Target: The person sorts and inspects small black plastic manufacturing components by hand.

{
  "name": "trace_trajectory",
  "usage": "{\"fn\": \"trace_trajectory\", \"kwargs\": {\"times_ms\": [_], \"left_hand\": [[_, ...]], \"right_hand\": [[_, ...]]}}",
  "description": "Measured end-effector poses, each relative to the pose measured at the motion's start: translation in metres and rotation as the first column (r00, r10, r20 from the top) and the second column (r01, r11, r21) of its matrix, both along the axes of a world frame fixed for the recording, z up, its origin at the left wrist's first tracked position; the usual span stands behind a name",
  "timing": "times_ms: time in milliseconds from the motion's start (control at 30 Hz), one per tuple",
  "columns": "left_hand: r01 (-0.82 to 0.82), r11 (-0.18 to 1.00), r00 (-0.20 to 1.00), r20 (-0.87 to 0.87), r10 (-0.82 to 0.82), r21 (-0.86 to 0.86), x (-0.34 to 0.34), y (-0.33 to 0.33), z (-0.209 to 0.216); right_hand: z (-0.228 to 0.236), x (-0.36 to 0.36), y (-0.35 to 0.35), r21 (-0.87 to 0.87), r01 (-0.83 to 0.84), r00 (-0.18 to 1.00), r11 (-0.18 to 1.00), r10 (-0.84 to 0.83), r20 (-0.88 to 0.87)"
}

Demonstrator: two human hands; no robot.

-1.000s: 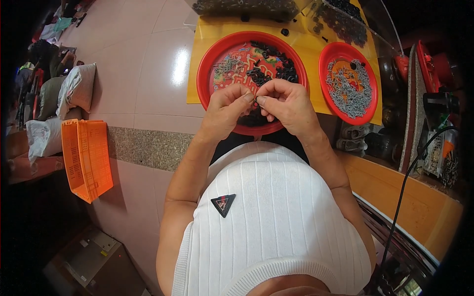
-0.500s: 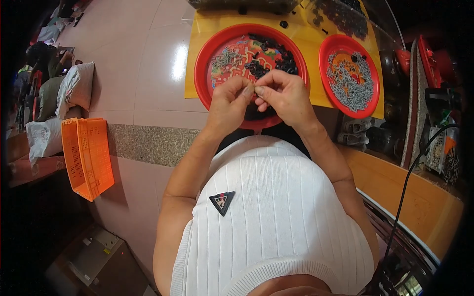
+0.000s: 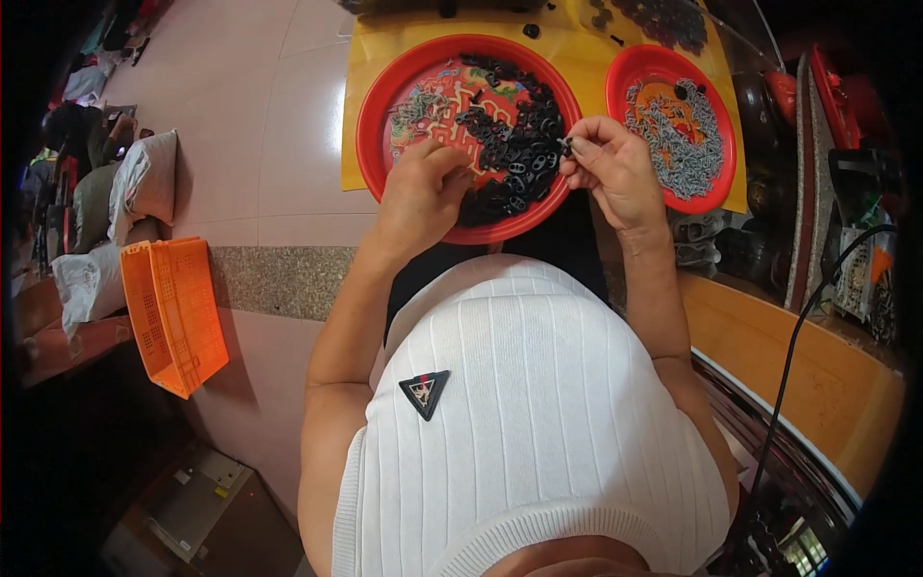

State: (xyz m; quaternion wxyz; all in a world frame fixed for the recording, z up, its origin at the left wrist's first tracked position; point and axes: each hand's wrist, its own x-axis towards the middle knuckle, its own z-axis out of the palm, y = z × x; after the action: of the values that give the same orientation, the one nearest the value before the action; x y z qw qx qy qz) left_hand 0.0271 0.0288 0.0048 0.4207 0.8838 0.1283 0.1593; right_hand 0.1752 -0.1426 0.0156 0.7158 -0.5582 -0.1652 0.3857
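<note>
A large round red tray (image 3: 374, 77) holds many small black plastic parts (image 3: 519, 159), some with two holes, and a heap of small silver screws (image 3: 419, 111) at its left. Over the tray's near left side my left hand (image 3: 423, 190) is closed, fingers curled together; whatever is in them is hidden. Beyond the tray's right rim, my right hand (image 3: 616, 175) pinches a small black part with a silver screw (image 3: 565, 147) between thumb and fingers. To its right, a smaller red tray (image 3: 615, 88) is filled with silver screws (image 3: 687, 159).
Both trays rest on a yellow tabletop (image 3: 596, 67), with a clear bin of dark parts (image 3: 663, 24) at the far right. An orange crate (image 3: 173, 313) stands on the floor at left. A black cable (image 3: 784, 385) hangs at right; a grey metal box (image 3: 197, 505) sits lower left.
My hands were together over the large tray; they have separated, the left moving slightly left and the right moving right with the small black part. The view has shifted slightly.
</note>
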Motion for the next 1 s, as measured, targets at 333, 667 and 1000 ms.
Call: {"fn": "trace_trajectory", "kwargs": {"times_ms": [333, 667, 1000], "left_hand": [[0.104, 0.994, 0.994, 0.033, -0.105, 0.029, 0.021, -0.022, 0.008], [0.101, 0.986, 0.993, -0.078, -0.091, 0.133, 0.024, -0.033, -0.001], [0.07, 0.976, 0.997, -0.001, -0.072, 0.204, 0.019, -0.024, -0.012]], "right_hand": [[-0.002, -0.001, -0.005, -0.001, 0.005, 1.0, 1.0, -0.005, 0.014], [-0.005, -0.006, -0.002, -0.026, -0.045, 0.999, 0.999, 0.045, 0.01], [-0.004, -0.017, 0.01, -0.029, -0.034, 0.999, 0.999, 0.034, -0.009]]}}
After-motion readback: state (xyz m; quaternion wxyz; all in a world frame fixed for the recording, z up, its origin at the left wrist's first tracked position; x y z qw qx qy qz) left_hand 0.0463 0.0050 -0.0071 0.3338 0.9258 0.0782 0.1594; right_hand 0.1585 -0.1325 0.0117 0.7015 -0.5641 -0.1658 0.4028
